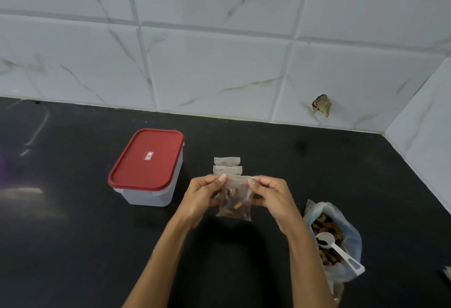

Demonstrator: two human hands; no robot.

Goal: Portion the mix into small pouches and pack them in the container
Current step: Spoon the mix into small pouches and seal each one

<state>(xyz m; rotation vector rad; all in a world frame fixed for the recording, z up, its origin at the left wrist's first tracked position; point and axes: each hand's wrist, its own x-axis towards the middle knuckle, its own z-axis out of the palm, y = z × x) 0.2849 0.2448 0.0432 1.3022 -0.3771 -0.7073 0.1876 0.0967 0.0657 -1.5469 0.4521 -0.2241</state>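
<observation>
A black stone counter (pixel 73 246) meets white marble-veined wall tiles (pixel 219 63); a chipped brown hole (pixel 322 105) mars one tile near the counter's back right corner.

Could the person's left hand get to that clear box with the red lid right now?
Probably not at once: the left hand pinches the small clear pouch of mix together with the right hand. Otherwise the black counter toward the red-lidded clear plastic container looks unobstructed.

Both bare forearms reach forward from the bottom edge and converge toward the middle. The left hand (pixel 201 198) and the right hand (pixel 271 196) sit level with each other, raised off the tabletop, backs toward the camera. On each hand the thumb and curled fingers (pixel 262 183) pinch the top corners of a small pouch (pixel 235 201) between them.
</observation>
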